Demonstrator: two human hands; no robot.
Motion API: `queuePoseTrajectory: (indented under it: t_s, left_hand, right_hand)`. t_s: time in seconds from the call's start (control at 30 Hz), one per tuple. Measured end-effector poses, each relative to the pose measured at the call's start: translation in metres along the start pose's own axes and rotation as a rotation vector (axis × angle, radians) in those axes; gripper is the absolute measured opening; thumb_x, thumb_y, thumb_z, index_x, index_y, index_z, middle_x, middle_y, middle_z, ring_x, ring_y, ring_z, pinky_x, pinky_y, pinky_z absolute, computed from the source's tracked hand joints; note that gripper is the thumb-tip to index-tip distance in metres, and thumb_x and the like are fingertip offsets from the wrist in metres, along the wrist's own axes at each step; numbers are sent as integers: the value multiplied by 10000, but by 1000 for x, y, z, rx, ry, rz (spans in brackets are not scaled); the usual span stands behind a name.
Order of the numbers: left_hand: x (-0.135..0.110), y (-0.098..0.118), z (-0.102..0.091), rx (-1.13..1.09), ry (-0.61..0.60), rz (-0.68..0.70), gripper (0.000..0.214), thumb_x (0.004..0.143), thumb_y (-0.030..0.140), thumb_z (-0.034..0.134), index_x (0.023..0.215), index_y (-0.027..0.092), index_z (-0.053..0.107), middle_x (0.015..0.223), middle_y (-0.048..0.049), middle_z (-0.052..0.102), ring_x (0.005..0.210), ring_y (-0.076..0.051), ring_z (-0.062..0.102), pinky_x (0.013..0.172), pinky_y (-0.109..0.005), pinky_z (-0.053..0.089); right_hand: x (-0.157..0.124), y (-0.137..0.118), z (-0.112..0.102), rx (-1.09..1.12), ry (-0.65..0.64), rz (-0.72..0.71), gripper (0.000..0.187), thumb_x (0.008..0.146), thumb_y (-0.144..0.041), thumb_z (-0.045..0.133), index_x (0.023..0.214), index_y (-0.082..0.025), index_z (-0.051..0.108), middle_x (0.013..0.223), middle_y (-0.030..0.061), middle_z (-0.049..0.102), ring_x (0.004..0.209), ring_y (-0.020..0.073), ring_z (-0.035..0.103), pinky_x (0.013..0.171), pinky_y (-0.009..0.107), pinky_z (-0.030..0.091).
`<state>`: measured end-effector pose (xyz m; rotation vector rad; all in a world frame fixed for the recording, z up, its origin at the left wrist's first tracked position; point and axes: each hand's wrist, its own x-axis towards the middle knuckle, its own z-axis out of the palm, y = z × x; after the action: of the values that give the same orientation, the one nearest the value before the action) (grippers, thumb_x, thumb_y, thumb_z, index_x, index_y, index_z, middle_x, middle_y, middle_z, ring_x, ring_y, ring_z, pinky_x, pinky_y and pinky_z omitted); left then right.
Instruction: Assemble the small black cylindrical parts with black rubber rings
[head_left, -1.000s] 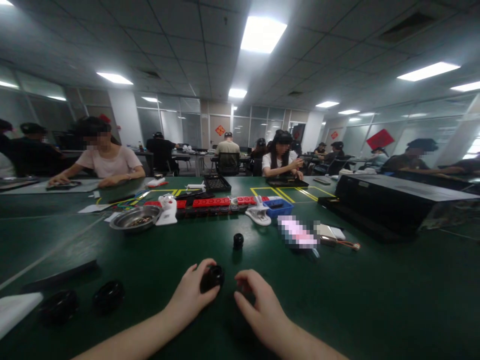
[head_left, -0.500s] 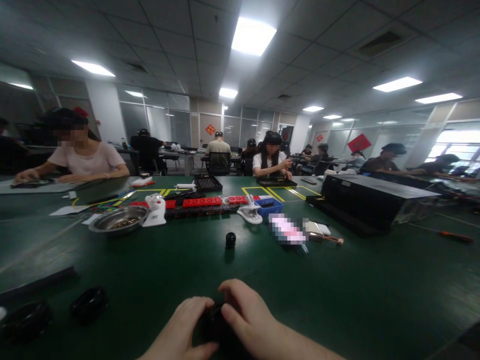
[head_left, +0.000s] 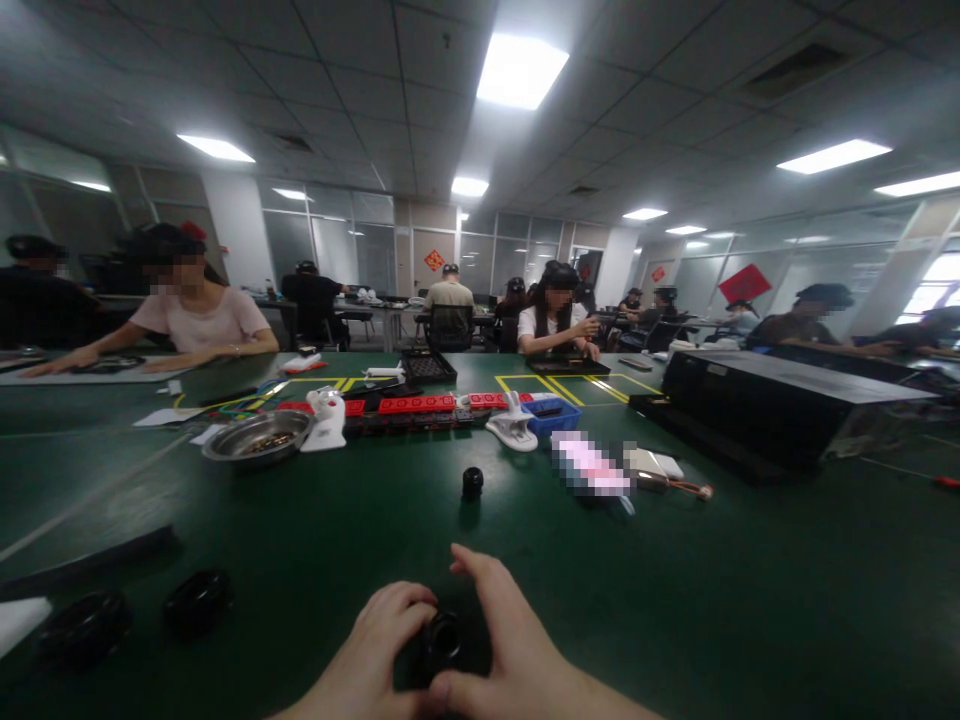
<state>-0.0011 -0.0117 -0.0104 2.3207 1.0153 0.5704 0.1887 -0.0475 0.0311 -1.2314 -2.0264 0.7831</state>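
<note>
At the bottom centre of the head view, the left hand (head_left: 375,650) and the right hand (head_left: 510,645) both curl their fingers around a small black round plastic part (head_left: 442,638) with a hollow middle, low over the dark green table (head_left: 712,600). By the look of it, only this piece is in work. A small black cylindrical cap (head_left: 472,483) at mid-frame, a wide black ring (head_left: 199,598) and a second black ring (head_left: 84,628) at lower left lie untouched.

black knob (head_left: 472,482) ahead, green table (head_left: 712,600) rightward open
</note>
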Motion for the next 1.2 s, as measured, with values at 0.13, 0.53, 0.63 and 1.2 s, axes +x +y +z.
queuePoseTrajectory:
  t_s: [0.13, 0.53, 0.63, 1.2]
  left_hand:
    - [0, 4, -1, 15, 14, -3, 419, 601, 323, 732, 991, 232, 609, 1099, -74, 546, 1041, -284, 485, 915, -408, 398]
    - [0, 3, 0, 11, 24, 5, 422, 598, 323, 729, 993, 240, 606, 1122, -74, 536, 1063, -295, 469, 930, -421, 382]
    - [0, 3, 1, 5, 28, -5, 533, 595, 232, 720, 1100, 262, 556, 1154, -67, 523, 1090, -290, 452, 955, -437, 357]
    - [-1, 4, -1, 28, 13, -24, 455, 605, 346, 739, 1027, 242, 602, 1164, -69, 523, 1097, -299, 444, 946, -449, 362]
  right_hand:
    - [1, 0, 8, -32, 20, 21, 758, 533, -236, 739, 1219, -123, 438, 1078, 125, 543, 1012, 285, 491, 927, 440, 361]
    - [1, -2, 9, -19, 27, 30, 694, 533, -249, 741, 1163, -150, 468, 1063, 101, 537, 978, 260, 498, 890, 404, 393]
    - [0, -2, 8, 114, -61, -110, 619, 591, -79, 576, 1190, -166, 443, 1139, 90, 529, 1043, 222, 493, 923, 346, 379]
    - [-4, 6, 4, 218, -92, -78, 775, 574, -14, 511, 1303, -165, 295, 1307, 106, 404, 1207, 217, 375, 1020, 373, 282]
